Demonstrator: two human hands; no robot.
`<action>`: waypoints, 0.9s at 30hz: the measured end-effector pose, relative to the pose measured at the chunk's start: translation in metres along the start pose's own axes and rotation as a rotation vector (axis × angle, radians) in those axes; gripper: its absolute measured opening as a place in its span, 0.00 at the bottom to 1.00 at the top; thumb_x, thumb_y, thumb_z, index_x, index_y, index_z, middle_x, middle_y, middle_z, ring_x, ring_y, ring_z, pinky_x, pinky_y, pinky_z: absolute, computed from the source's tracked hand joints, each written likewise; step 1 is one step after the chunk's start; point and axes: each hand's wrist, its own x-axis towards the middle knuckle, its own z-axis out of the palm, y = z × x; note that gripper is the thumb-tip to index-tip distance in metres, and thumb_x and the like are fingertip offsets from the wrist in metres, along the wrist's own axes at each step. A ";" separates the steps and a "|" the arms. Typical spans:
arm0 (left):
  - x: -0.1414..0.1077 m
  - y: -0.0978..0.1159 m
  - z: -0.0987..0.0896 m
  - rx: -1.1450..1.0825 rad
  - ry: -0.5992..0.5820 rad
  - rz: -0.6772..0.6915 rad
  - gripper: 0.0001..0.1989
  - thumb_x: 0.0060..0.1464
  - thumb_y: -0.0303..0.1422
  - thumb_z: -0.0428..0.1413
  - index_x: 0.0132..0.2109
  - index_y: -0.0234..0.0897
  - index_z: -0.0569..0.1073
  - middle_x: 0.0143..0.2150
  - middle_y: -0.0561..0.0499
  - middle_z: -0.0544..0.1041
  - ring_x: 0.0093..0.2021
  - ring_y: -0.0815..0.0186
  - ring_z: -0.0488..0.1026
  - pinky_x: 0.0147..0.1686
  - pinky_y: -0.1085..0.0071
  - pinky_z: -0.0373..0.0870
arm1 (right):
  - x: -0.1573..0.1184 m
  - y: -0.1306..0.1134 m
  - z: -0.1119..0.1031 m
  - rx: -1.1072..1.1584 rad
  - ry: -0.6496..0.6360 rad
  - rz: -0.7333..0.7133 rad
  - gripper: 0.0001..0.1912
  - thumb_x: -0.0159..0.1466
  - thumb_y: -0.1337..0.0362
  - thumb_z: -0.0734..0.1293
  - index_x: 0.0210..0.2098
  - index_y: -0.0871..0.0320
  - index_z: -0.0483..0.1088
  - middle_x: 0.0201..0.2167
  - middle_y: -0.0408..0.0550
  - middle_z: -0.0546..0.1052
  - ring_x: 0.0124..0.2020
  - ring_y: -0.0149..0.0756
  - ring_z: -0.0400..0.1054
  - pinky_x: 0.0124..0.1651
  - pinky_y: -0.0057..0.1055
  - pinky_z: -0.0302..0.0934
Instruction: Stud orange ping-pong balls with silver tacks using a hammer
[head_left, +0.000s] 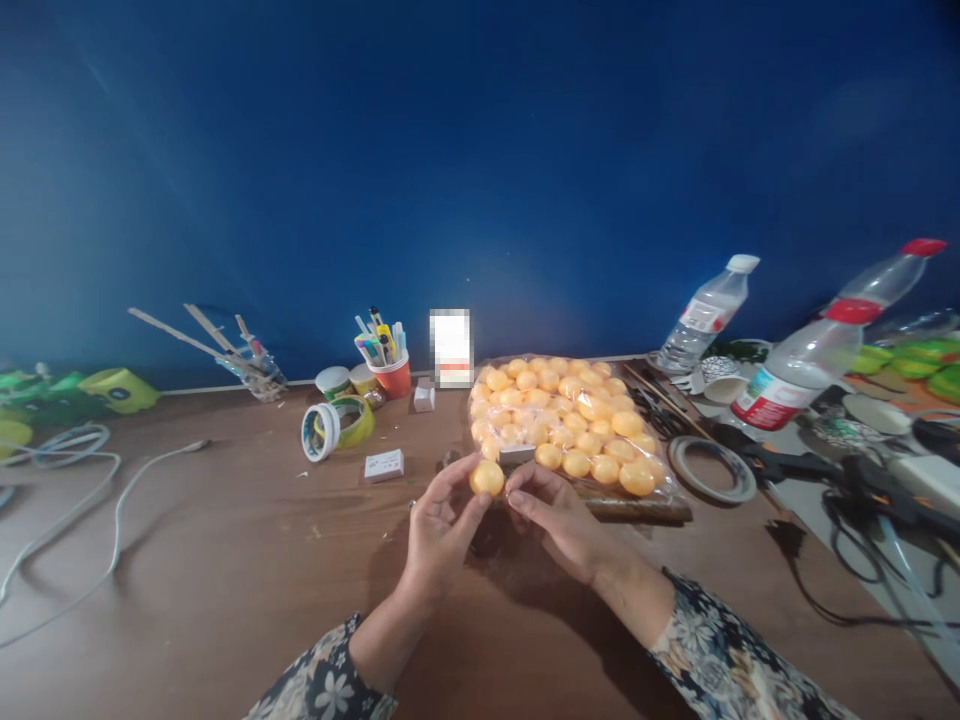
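Note:
A glossy yellow-orange ball [487,478] is held between the thumb and fingers of my left hand [439,525], above the table. Close beside its right side, the fingertips of my right hand [562,525] are pinched together; whatever is in them is too small to make out. Behind both hands lies a clear plastic bag [670,488] packed with many similar yellow balls. A small grey-white block [517,455] shows just above my right fingers. Under my hands sits something dark, mostly hidden.
A small white box [384,466] lies to the left, near tape rolls [321,432] and a red cup [392,378] of pens. Right of the bag are a tape ring [711,470], plastic bottles [780,385] and a black cable [814,605]. White cords [116,530] trail at far left.

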 end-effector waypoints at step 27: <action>-0.001 -0.006 0.006 -0.039 -0.008 -0.025 0.17 0.43 0.28 0.66 0.44 0.33 0.75 0.45 0.43 0.81 0.45 0.59 0.79 0.47 0.66 0.76 | 0.000 -0.002 0.000 -0.152 0.086 0.000 0.14 0.48 0.56 0.78 0.26 0.57 0.75 0.22 0.39 0.71 0.24 0.27 0.57 0.28 0.26 0.51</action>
